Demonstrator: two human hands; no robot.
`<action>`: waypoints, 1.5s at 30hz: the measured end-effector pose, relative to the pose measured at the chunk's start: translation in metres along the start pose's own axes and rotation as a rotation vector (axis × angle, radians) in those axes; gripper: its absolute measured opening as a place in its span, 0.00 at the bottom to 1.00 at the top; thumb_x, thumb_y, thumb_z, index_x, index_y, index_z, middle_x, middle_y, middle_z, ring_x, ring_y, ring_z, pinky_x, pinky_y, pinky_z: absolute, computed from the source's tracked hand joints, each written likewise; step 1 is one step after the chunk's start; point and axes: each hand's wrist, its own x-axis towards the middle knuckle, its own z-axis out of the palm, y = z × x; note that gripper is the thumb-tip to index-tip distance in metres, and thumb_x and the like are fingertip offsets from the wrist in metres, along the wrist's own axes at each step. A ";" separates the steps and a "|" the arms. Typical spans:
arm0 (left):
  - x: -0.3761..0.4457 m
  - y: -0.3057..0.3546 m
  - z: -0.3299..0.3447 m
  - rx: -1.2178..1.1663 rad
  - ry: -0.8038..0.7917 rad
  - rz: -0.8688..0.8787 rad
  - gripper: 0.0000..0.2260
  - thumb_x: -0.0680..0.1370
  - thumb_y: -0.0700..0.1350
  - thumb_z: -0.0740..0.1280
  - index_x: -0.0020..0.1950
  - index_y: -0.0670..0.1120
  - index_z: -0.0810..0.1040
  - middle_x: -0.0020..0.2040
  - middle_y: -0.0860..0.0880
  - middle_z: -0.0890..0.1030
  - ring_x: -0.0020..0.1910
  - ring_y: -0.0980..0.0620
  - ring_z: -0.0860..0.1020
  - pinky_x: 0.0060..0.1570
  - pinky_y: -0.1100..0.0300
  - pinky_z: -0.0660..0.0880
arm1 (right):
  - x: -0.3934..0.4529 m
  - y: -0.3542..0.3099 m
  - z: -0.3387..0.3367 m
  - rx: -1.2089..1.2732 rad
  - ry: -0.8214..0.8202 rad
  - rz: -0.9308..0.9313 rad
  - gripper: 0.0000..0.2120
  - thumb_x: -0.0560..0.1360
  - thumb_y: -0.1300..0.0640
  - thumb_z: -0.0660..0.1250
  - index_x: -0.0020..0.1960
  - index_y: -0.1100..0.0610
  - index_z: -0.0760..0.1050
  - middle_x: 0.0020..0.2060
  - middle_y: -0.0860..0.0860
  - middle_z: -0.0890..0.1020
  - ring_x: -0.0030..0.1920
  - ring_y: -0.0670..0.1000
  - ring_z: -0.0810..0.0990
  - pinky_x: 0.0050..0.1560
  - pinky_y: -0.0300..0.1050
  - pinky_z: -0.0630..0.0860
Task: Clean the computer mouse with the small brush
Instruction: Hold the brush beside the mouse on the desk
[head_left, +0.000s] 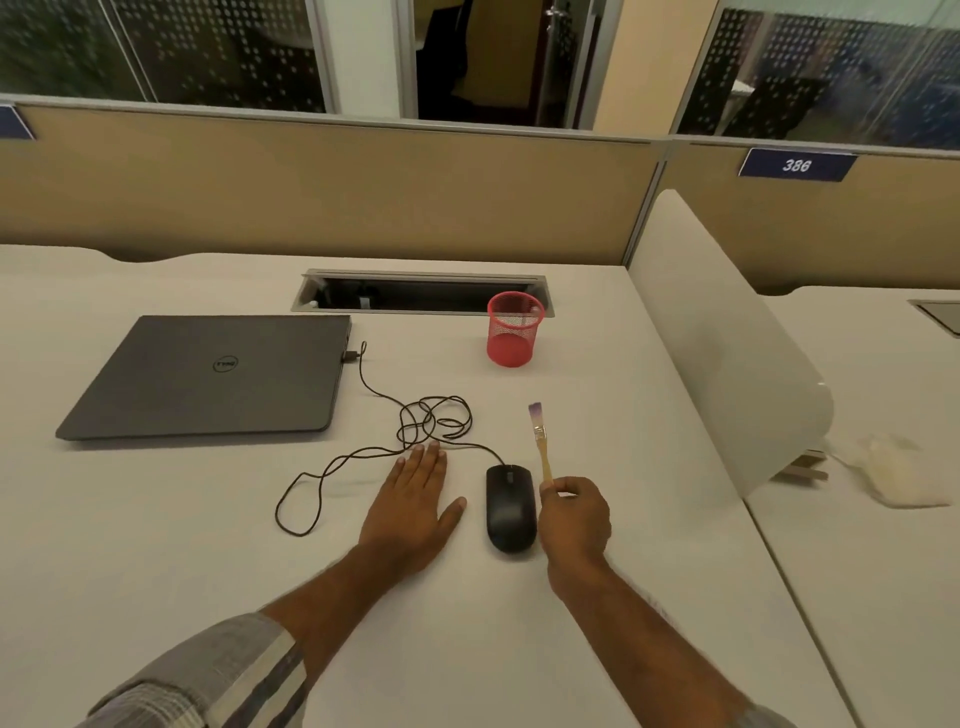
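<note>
A black wired computer mouse (510, 508) lies on the white desk (467, 623) between my two hands. Just right of the mouse, my right hand (575, 519) is shut on the wooden handle of a small brush (540, 441). The brush stands up and away from me, with its purple-tipped bristles at the top. My left hand (415, 506) rests flat on the desk to the left of the mouse, fingers spread, holding nothing. Neither hand touches the mouse.
The mouse cable (415, 426) loops in a tangle behind my left hand and runs to a closed dark laptop (208, 379) at the left. A red mesh pen cup (514, 328) stands further back, before a cable slot (421, 292). A white divider (727, 353) bounds the desk on the right.
</note>
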 end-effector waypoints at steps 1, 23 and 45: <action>0.001 -0.001 0.000 0.004 -0.001 0.013 0.34 0.84 0.63 0.48 0.83 0.46 0.40 0.85 0.49 0.42 0.83 0.51 0.40 0.80 0.57 0.36 | 0.003 -0.003 -0.004 0.050 -0.018 0.000 0.04 0.78 0.61 0.68 0.45 0.53 0.76 0.47 0.55 0.81 0.47 0.58 0.80 0.50 0.53 0.81; 0.002 -0.001 0.001 -0.027 0.084 0.016 0.31 0.85 0.58 0.47 0.83 0.49 0.39 0.85 0.53 0.41 0.82 0.57 0.38 0.80 0.60 0.34 | 0.104 -0.117 0.004 0.184 -0.283 -0.202 0.10 0.75 0.65 0.70 0.56 0.60 0.80 0.45 0.58 0.85 0.39 0.52 0.82 0.36 0.39 0.74; -0.001 0.004 -0.007 -0.005 0.039 -0.012 0.31 0.82 0.61 0.39 0.81 0.51 0.35 0.83 0.55 0.37 0.80 0.58 0.32 0.77 0.62 0.30 | 0.204 -0.179 0.104 -0.476 0.002 -0.323 0.17 0.70 0.47 0.75 0.55 0.55 0.83 0.56 0.55 0.79 0.61 0.58 0.72 0.57 0.55 0.73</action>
